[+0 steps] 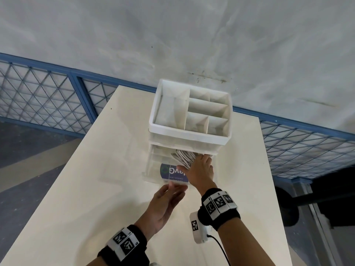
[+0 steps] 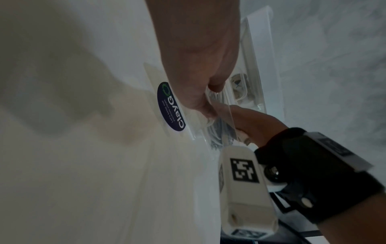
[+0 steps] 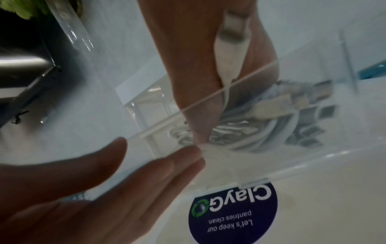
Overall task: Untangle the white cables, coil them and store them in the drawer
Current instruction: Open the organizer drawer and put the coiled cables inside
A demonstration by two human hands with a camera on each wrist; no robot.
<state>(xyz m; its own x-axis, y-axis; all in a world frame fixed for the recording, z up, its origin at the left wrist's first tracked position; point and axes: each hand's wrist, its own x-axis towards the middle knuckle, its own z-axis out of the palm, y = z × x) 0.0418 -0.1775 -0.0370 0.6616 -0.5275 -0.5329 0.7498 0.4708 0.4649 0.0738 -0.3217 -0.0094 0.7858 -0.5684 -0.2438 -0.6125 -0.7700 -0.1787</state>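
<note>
A clear drawer (image 1: pixel 151 170) with a blue sticker (image 1: pixel 173 174) stands pulled out of the white organizer (image 1: pixel 184 132) on the cream table. My right hand (image 1: pixel 200 167) reaches into the drawer and grips a coil of white cables (image 1: pixel 182 157). In the right wrist view a USB plug (image 3: pixel 231 41) lies against my right hand (image 3: pixel 196 85), and the coil (image 3: pixel 261 130) shows through the clear wall. My left hand (image 1: pixel 171 192) has straight fingers (image 3: pixel 150 171) touching the drawer's front edge. The left wrist view shows my left hand (image 2: pixel 198 66) at the sticker (image 2: pixel 171 107).
The organizer's top tray (image 1: pixel 155 104) has several empty compartments. A shut drawer (image 2: pixel 240 87) above holds small items. The table (image 1: pixel 76 198) ends close on the left and right; a blue mesh fence (image 1: pixel 48 100) and grey wall stand behind it.
</note>
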